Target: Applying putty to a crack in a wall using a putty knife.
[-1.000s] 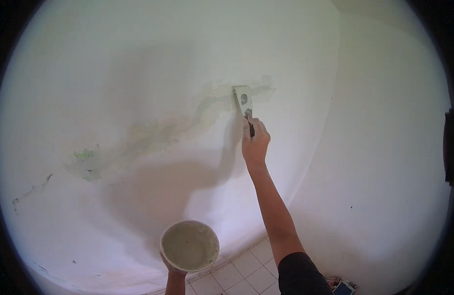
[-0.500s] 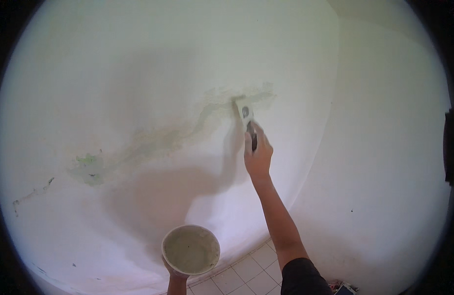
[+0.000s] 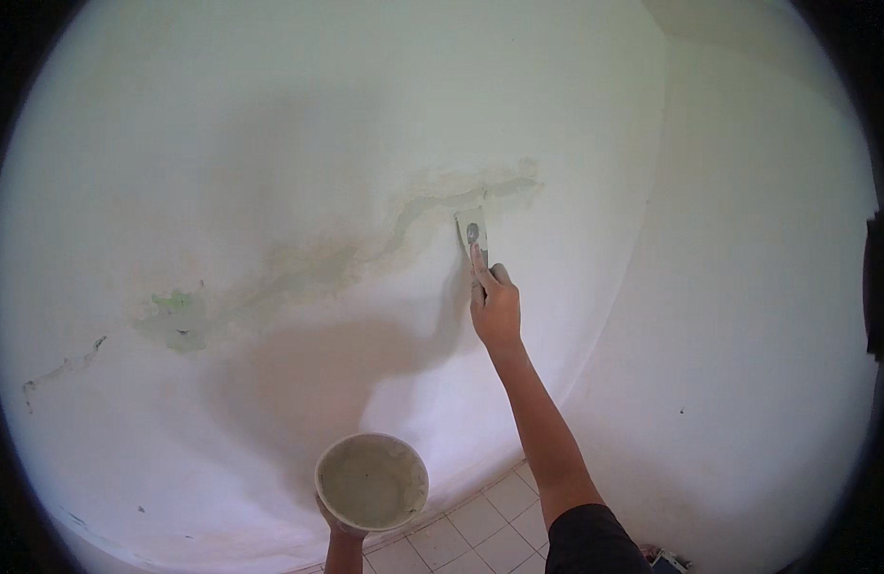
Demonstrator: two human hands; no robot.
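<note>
My right hand [image 3: 497, 304] grips a putty knife [image 3: 473, 230], its index finger stretched along the blade. The blade's edge lies against the white wall [image 3: 557, 115], just below a long grey-green filled crack [image 3: 408, 222] that slants up to the right. Lower down, my left hand [image 3: 342, 521] holds a round bowl [image 3: 370, 482] from beneath and the side. Greyish paste coats the inside of the bowl. Most of the left hand's fingers are hidden behind it.
To the left, the crack runs into a patch with green flecks [image 3: 174, 311], then a bare dark crack [image 3: 78, 362]. A second wall [image 3: 748, 287] meets this one at a corner on the right. Tiled floor [image 3: 461, 538] shows below, with some small items [image 3: 667, 560] at the lower right.
My right hand has drawn the putty knife slightly down from the crack, and the index finger now stretches onto the blade. The bowl stays almost where it was.
</note>
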